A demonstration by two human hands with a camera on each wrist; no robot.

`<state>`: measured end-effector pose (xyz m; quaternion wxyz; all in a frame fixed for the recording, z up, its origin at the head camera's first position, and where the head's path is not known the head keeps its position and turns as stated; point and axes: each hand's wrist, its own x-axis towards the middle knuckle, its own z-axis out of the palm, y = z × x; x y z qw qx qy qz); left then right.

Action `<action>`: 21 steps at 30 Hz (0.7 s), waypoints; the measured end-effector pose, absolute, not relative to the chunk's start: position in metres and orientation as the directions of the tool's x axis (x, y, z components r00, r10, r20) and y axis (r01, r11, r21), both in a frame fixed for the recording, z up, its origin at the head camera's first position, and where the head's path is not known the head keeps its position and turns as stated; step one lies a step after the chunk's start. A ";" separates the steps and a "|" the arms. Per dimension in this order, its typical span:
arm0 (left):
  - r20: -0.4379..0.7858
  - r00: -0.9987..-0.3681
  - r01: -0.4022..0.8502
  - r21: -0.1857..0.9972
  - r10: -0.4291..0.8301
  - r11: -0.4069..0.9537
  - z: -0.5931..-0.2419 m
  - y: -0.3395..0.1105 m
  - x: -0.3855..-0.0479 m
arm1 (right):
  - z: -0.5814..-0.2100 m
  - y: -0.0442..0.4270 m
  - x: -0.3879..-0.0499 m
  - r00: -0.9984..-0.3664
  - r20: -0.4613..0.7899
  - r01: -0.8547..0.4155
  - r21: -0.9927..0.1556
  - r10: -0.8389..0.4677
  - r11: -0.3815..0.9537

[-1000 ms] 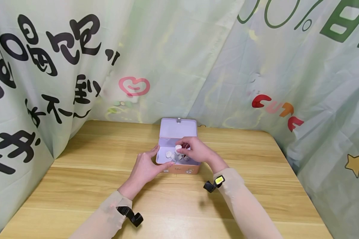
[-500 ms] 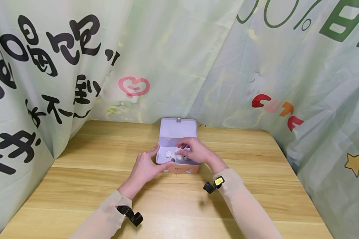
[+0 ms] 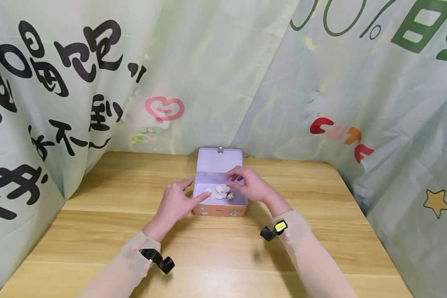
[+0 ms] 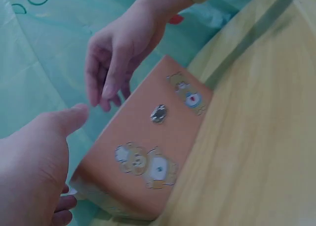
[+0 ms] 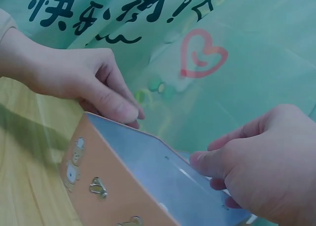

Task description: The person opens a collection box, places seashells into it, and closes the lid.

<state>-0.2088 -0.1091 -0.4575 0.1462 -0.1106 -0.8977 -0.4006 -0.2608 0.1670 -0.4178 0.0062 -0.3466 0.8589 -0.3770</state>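
An orange tin box with a lilac inside stands on the table, its hinged lid raised at the back. Several small whitish pieces lie in it, too small to name. My left hand is at the box's left side, thumb stretched over the front left corner, fingers partly hidden. In the left wrist view that thumb looks apart from the rim. Over the right side of the box hovers my right hand, fingers loosely bent, with nothing seen between them.
The wooden table reaches around the box on all sides. A printed curtain hangs behind it and along both sides. A metal clasp sits on the box's front, between printed bears.
My right hand has let go of a whitish piece in the box and moved up and right. My left thumb has lifted off the front rim. The view has turned slightly right.
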 end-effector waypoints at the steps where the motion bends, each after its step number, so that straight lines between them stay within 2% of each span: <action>1: 0.360 -0.930 0.318 0.690 0.073 0.651 -0.457 -0.111 -0.211 | -0.416 0.169 -0.261 -0.764 0.253 -0.587 -0.654 -0.594 0.477; 7: 0.354 -0.935 0.293 0.743 0.018 0.602 -0.449 -0.121 -0.229 | -0.414 0.178 -0.263 -0.766 0.310 -0.604 -0.647 -0.563 0.465; 13: 0.380 -0.925 0.314 0.729 0.022 0.608 -0.440 -0.128 -0.251 | -0.414 0.183 -0.269 -0.781 0.343 -0.598 -0.650 -0.521 0.469; 21: 0.263 -0.962 0.251 0.758 0.070 0.602 -0.439 -0.131 -0.281 | -0.412 0.187 -0.276 -0.842 0.315 -0.525 -0.666 -0.438 0.529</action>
